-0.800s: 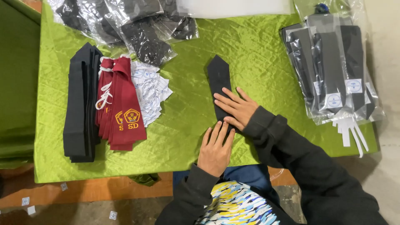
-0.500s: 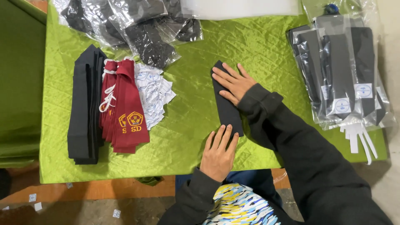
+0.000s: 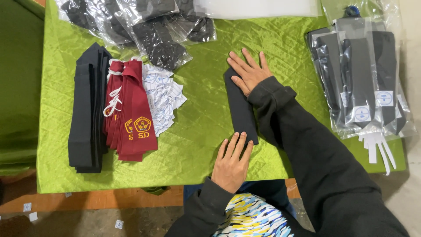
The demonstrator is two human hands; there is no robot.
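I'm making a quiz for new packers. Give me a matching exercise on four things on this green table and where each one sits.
1. black tie
2. dark red ties
3. stack of black ties
4. bagged ties

A. far left of the cloth
B. right edge of the table
C. flat under both hands
D. between the black stack and the white labels

Pairs: 1-C, 2-D, 3-A, 4-B

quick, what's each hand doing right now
Left hand: open, flat, fingertips at the near end of the black tie.
Right hand: open, flat on the tie's far end.
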